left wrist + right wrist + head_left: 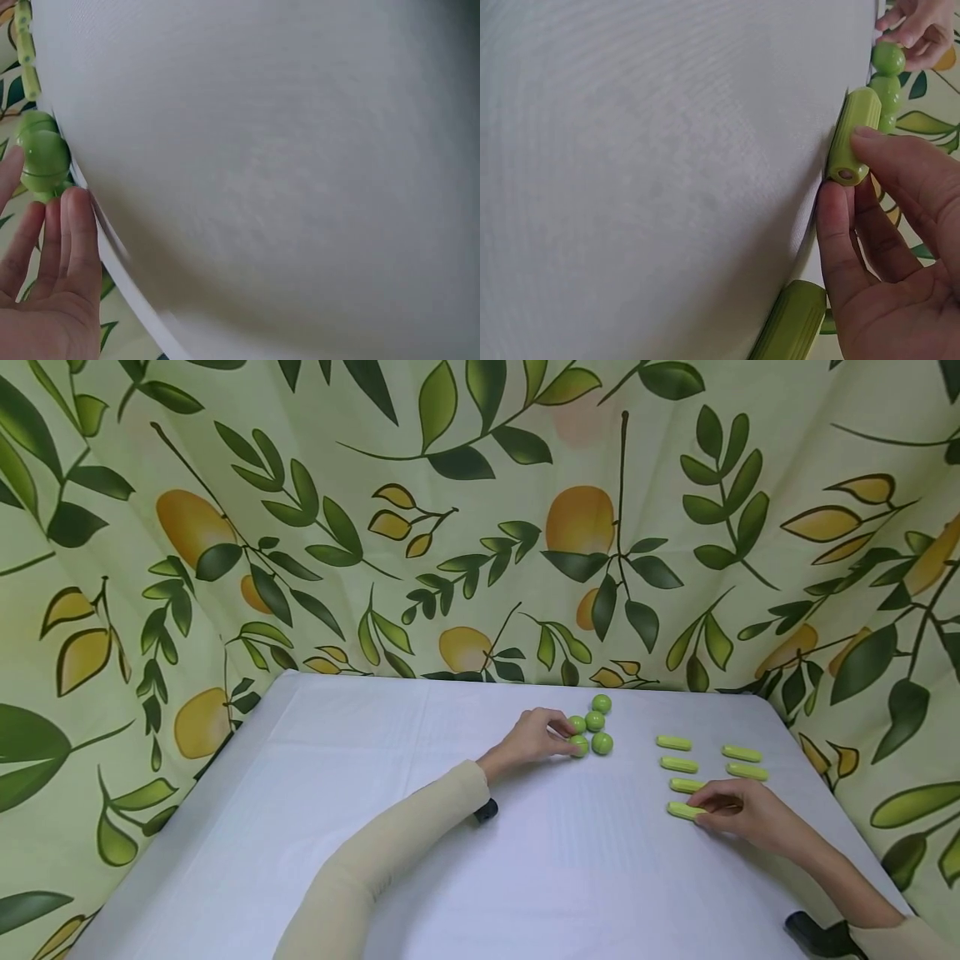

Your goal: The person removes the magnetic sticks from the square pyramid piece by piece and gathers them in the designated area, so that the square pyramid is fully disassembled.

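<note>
At the back of the table my left hand (534,737) has its thumb and fingers around a glossy green ball (578,745), the front left one of a small cluster. In the left wrist view the fingertips (79,202) are right at the green balls (46,157), which overlap one another. My right hand (746,814) pinches the near end of a light green ribbed cylinder (682,811) between thumb and fingers. The right wrist view shows this cylinder (853,135) lying on the white surface, a small round hole in its end.
Several similar light green cylinders (673,742) lie in two columns on the right of the white-covered table (300,827). Another cylinder (791,322) is close below my right hand. A leaf-and-fruit patterned curtain (465,568) hangs behind the table and along its sides.
</note>
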Motion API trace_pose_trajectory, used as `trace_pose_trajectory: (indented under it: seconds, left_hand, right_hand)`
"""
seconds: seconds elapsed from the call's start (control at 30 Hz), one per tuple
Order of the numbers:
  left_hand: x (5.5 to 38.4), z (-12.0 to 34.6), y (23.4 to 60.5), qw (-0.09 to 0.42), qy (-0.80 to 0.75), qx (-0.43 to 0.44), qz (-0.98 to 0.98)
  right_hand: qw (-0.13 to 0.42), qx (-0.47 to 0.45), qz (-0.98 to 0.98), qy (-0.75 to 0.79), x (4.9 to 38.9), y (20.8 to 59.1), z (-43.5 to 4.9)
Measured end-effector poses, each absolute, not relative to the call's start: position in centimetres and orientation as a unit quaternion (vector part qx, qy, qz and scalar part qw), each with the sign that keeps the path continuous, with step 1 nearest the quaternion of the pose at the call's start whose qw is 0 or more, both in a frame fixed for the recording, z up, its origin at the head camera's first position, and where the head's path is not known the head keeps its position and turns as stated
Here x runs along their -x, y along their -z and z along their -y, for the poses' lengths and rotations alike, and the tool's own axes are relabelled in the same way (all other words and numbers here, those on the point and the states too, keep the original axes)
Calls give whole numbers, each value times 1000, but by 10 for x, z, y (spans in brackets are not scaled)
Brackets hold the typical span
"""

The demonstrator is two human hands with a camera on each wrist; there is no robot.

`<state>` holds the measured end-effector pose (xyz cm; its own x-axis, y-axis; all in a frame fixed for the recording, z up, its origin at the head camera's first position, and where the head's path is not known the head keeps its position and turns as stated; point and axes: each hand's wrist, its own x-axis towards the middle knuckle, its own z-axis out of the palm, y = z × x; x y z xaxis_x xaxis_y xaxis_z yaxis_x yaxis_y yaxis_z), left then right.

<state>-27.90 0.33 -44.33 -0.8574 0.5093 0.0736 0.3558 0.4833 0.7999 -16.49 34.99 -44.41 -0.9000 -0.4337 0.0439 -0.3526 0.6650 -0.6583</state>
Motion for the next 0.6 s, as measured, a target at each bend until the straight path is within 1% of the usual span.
trace_pose_trajectory:
  seconds: [0.17, 0.37, 0.43, 0.6]
  left_hand:
    - [276, 11, 440, 89, -444, -249, -856]
    - [267, 46, 437, 100, -447, -246, -854]
    - [262, 63, 436, 105, -450, -247, -852]
    - [241, 117, 427, 98, -447, -262, -849]
  right_hand:
    - [50, 229, -907, 350, 164, 445, -350]
    - [63, 220, -909, 349, 163, 440, -350]
    - [50, 220, -910, 347, 162, 436, -351]
    - [-14, 224, -911, 346, 162, 425, -354]
